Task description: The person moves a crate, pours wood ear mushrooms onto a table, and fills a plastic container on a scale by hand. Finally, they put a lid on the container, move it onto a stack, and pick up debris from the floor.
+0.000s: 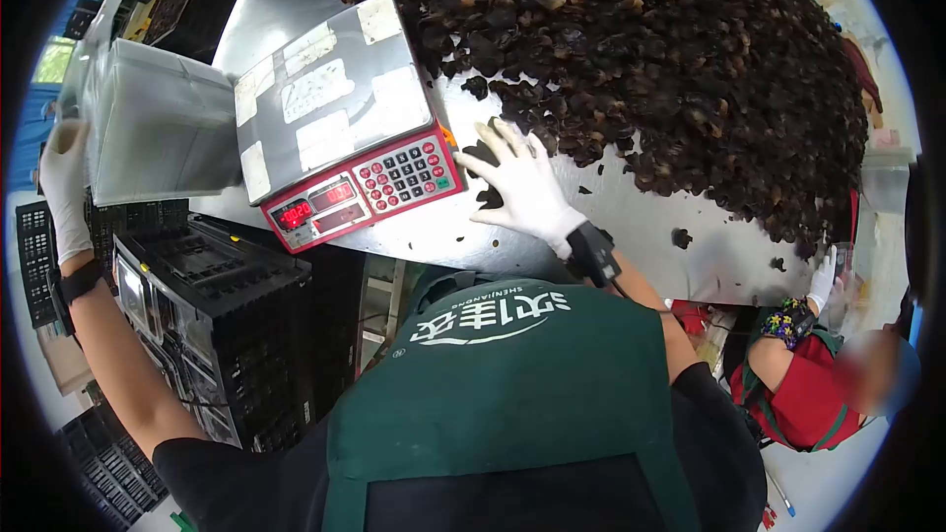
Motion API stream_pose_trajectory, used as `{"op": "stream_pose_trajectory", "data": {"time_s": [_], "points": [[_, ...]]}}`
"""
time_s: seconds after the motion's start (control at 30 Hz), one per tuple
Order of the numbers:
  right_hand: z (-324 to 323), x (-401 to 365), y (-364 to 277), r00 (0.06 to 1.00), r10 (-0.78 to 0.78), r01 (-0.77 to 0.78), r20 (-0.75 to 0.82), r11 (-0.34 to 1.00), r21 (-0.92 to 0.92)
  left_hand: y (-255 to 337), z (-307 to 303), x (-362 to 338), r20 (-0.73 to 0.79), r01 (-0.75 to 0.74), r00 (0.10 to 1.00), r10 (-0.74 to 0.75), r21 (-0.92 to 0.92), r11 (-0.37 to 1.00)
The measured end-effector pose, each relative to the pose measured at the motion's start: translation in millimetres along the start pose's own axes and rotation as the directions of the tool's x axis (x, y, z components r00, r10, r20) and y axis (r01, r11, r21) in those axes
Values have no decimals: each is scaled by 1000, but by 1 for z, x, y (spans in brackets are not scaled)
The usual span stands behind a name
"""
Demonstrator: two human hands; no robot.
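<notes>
My left hand point(65, 177), in a white glove, is at the far left with its fingers closed on the edge of a clear plastic container point(91, 69). That container stands against a stack of nested clear plastic containers point(163, 123). My right hand point(522, 187), also gloved in white, lies with fingers spread on the metal table point(434, 241), just right of the scale. A few dark mushroom pieces point(483, 153) show under and beside its fingers. The red digital scale point(345, 89) has a metal pan with pale stickers, and nothing lies on the pan.
A large heap of dark wood-ear mushrooms point(650, 49) covers the table's far and right side. Black plastic crates point(212, 286) stand stacked below at left. On the right, a co-worker in a red shirt point(803, 384) reaches a gloved hand point(824, 281) to the table edge.
</notes>
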State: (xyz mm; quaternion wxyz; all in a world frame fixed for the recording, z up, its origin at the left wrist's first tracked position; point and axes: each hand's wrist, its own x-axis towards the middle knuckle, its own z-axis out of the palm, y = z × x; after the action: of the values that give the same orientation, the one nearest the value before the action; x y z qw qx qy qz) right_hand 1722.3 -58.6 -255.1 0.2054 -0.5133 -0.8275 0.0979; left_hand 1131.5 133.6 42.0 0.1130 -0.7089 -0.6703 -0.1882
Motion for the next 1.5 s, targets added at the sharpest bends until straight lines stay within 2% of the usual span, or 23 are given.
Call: {"op": "stream_pose_trajectory", "data": {"time_s": [0.1,0.17,0.23,0.3,0.37,0.5,0.53,0.57,0.63,0.7,0.73,0.77,0.83,0.9,1.0,1.13,1.17,1.23,1.27,1.3,1.33,1.4,1.5], "points": [[19,-5,4,999,6,-5,36,1000,-21,107,-7,-18,-208,-30,978,28,-3,1000],[31,-18,7,998,-35,31,-58,998,-63,202,9,-49,-119,-102,989,88,-113,988],[33,-20,21,998,-32,32,-47,999,-3,294,52,-98,15,-236,972,236,51,970],[29,-12,33,996,-41,45,-78,997,56,315,89,-129,234,-226,949,213,29,974],[24,-5,42,992,8,12,-123,987,159,341,119,-154,266,-129,955,129,-18,991],[-2,12,41,966,222,-135,-128,864,484,330,165,-197,234,-206,933,274,-277,938],[-17,24,33,963,229,-118,-142,832,542,334,159,-204,306,-90,934,185,-299,950],[-33,40,21,958,240,-102,-157,797,595,335,155,-210,219,-155,951,218,-275,949],[-57,73,-6,960,128,55,-247,784,618,333,145,-220,195,-218,951,239,-125,968],[-63,111,-38,921,-24,293,-388,699,652,333,146,-226,236,-198,943,233,-164,966],[-62,126,-55,930,-82,297,-358,740,603,333,148,-229,255,-184,940,227,-181,966],[-57,142,-69,937,-150,334,-317,651,681,332,153,-234,192,-186,951,244,-277,943],[-30,169,-95,912,-193,358,-361,804,475,327,164,-238,134,-159,968,213,-332,930],[8,188,-107,969,-160,218,-186,909,355,323,170,-240,134,-187,962,239,-317,930],[-15,185,-103,981,-146,109,127,960,258,314,174,-245,162,-199,955,249,-273,941],[-29,161,-84,972,-153,222,-181,853,472,315,175,-237,141,-168,959,244,-409,897],[-34,150,-70,922,-122,299,-367,828,475,318,177,-234,88,-229,958,274,-343,911],[-39,117,-25,883,41,210,-467,856,472,333,169,-223,111,-202,960,258,-363,910],[-62,101,-3,987,129,-91,-95,940,329,333,169,-223,153,-156,962,227,-376,914],[-54,74,25,977,156,-134,-147,979,151,335,167,-222,126,-156,968,216,-371,916],[-46,50,48,959,254,-233,-125,959,162,340,164,-221,97,-157,974,205,-365,918],[-26,1,70,951,287,-296,-115,953,-68,346,162,-226,73,-101,988,139,-381,919],[-18,-16,75,942,324,-328,-84,944,-37,357,151,-230,-78,-208,978,193,-387,898]]}}
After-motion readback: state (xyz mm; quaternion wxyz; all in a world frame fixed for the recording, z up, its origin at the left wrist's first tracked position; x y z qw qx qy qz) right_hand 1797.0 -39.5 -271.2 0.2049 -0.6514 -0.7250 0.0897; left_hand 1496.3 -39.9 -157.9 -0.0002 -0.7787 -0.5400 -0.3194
